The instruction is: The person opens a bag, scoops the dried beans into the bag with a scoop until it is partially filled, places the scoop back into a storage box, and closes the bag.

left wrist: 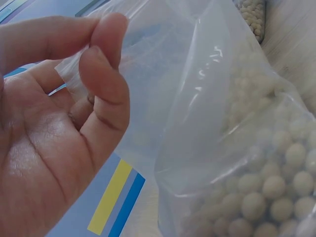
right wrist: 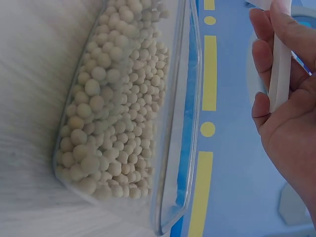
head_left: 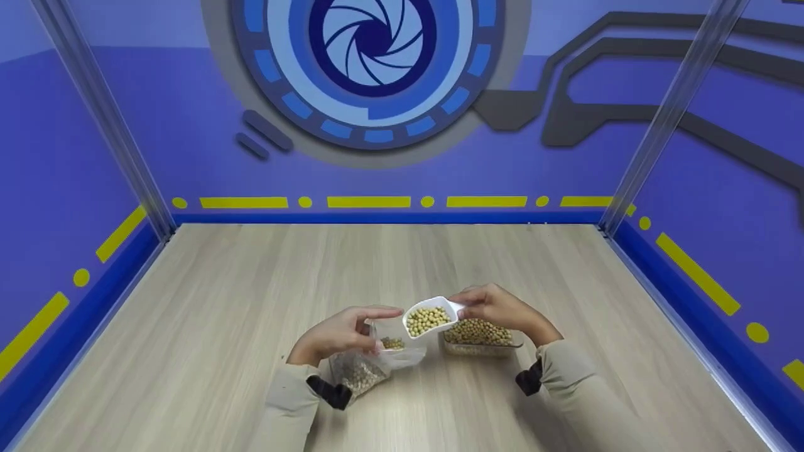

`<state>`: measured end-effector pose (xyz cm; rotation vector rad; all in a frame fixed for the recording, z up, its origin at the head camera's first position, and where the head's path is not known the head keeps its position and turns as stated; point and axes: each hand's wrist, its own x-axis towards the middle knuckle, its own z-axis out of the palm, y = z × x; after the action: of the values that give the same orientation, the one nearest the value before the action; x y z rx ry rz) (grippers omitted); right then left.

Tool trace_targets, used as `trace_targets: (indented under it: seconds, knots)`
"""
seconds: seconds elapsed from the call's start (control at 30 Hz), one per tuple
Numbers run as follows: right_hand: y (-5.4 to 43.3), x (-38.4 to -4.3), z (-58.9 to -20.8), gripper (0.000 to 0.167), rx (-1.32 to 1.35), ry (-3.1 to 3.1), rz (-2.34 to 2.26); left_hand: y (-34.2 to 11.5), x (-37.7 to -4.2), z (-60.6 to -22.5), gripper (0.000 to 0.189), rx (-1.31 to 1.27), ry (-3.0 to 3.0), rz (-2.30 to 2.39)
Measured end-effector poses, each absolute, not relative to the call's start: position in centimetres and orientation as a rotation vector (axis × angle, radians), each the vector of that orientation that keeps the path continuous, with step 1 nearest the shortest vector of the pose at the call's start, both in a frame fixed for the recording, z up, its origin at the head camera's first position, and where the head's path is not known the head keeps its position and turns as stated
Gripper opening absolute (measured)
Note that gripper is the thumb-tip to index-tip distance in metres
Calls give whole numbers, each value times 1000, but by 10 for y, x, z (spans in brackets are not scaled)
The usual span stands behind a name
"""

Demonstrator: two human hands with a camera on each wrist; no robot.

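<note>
"What's the right hand (head_left: 502, 309) doing?"

"Its grip is curled round the handle of the white scoop (head_left: 450, 307). That's raised above the counter (head_left: 251, 282), just beside the bag's open mouth."

"Anything in it?"

"Plenty: round, pale yellow beans (head_left: 427, 321) cover its floor."

"And the bag (left wrist: 197, 98)?"

"Clear, thin plastic. Its beans are gathered low, with slack film above them; a few show at the mouth too. I can't tell whether its bottom rests on the counter."

"The left hand (head_left: 342, 331)?"

"Its grip pinches the bag's edge near the mouth. One finger points towards the scoop, though whether it touches I can't tell."

"Where did you see the box (right wrist: 169, 128)?"

"On the counter, near the bag and below the right hand. It's clear, lidless, and holds many more beans, lying below the rim."
</note>
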<state>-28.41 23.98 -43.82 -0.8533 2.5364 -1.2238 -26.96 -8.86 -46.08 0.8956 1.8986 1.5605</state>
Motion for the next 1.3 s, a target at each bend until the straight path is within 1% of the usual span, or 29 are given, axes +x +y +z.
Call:
trace_targets:
  seconds: [0.27,0.4,0.73,0.97,1.3]
  knots:
    - [230,-281,-429,29,-891,2598,-1132,-89,-269,-460,68,875,1882,1573]
    - [233,-285,-433,29,-904,2614,-1099,-90,-270,-460,68,878,1883,1575]
    - [230,-283,-425,27,-950,2648,-1020,-89,-270,-461,68,903,1872,1573]
    - [229,-286,-419,28,-1048,2702,-919,-88,-271,-458,66,948,1858,1568]
    - [228,-286,-416,25,-1088,2678,-896,-88,-271,-460,67,948,1856,1564]
